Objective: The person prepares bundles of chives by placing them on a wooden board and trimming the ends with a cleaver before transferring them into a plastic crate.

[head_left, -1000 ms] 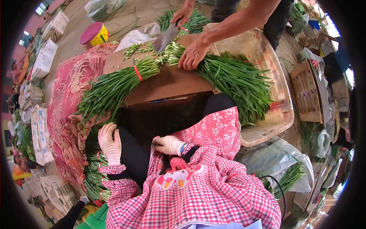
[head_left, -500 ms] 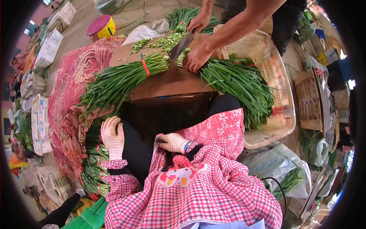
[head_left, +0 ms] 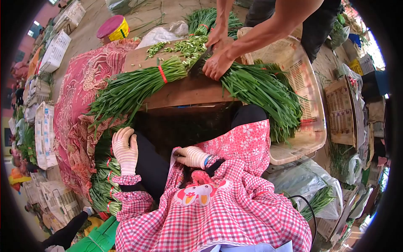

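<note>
My left hand [head_left: 125, 150], in a striped glove, rests on my dark-trousered knee with its fingers stretched out, holding nothing. In my lap, my right hand [head_left: 192, 157] wears a similar glove, its fingers curled at the edge of the pink flowered apron [head_left: 245, 138]. Beyond my knees, a red-banded bundle of garlic chives [head_left: 130, 84] lies on a wooden board [head_left: 189, 93]. Another person's hand [head_left: 217, 65] presses a second chive bundle [head_left: 262, 94] at the right. That person's other hand [head_left: 216, 37] grips a knife [head_left: 200, 61] between the two bundles.
Chopped stem ends [head_left: 191, 45] lie at the board's far side. A plastic crate [head_left: 317, 122] stands at the right, with a clear plastic bag [head_left: 302, 180] below it. Several banded bundles [head_left: 105, 185] lie beside my left leg, near a red patterned cloth [head_left: 75, 105].
The other person's knife has come down between the bundles, and the hand holding it has shifted lower. My two hands have stayed in place.
</note>
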Demonstrator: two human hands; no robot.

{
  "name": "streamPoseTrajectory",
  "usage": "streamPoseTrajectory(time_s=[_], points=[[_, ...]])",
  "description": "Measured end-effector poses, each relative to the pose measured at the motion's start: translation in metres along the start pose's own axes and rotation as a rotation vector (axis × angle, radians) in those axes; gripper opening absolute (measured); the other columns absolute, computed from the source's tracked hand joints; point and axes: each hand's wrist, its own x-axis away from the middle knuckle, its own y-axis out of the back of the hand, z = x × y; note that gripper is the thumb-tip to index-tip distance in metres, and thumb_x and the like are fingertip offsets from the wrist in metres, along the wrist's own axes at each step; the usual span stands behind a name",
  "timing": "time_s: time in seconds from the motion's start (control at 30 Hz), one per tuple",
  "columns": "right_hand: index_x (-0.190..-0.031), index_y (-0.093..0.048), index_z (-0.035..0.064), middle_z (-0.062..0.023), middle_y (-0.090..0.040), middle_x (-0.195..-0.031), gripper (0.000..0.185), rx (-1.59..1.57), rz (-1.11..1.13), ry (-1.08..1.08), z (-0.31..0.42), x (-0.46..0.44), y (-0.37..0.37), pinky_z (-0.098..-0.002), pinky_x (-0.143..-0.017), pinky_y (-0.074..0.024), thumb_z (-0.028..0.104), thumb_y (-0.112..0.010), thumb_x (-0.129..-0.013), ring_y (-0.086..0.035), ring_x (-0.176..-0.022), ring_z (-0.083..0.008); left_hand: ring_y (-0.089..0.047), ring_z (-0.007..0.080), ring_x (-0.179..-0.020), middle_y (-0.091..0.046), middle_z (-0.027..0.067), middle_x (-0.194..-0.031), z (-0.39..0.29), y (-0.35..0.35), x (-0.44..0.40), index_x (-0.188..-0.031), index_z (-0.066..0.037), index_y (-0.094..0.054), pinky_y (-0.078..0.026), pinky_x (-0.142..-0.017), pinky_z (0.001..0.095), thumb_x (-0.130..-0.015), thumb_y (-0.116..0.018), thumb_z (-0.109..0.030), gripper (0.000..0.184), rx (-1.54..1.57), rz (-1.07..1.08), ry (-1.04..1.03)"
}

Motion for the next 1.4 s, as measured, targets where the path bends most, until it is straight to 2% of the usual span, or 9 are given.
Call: streamPoseTrajectory(time_s=[0.97,1.03,1.4], points=[[-0.118,-0.059,0.0105,-0.0210,-0.065,-0.108,0.038,-0.013,0.006,-0.040,0.008,0.004,0.006,-0.0446,-0.087,-0.0478,0.033,-0.053,-0.088,-0.060,-0.102,-0.0400,-0.060,0.0293,-0.103,-0.067,0.0090,-0.103,0.000,0.001,-0.001,-0.093,-0.005,-0.067,-0.043,-0.097,0.0415,-0.079,-0.066,-0.006,0.014,0.032,-0.005,0.020],[-0.118,-0.058,0.0104,-0.0209,-0.065,-0.108,0.038,0.003,-0.002,-0.023,0.004,0.002,0.004,-0.0446,-0.088,-0.0477,0.033,-0.053,-0.087,-0.060,-0.102,-0.0400,-0.059,0.0286,-0.107,-0.067,0.0075,-0.106,0.004,-0.002,0.002,-0.095,-0.007,-0.068,-0.039,-0.101,0.0442,-0.079,-0.066,-0.011,0.016,0.057,0.012,0.049],[-0.120,-0.057,0.0104,-0.0206,-0.065,-0.109,0.040,0.001,0.029,-0.060,0.012,0.006,0.009,-0.0448,-0.089,-0.0475,0.032,-0.053,-0.087,-0.059,-0.103,-0.0403,-0.059,0.0293,-0.106,-0.067,0.0086,-0.105,0.000,0.001,0.000,-0.095,-0.006,-0.068,-0.041,-0.100,0.0436,-0.079,-0.066,-0.010,0.016,0.049,0.010,0.054]])
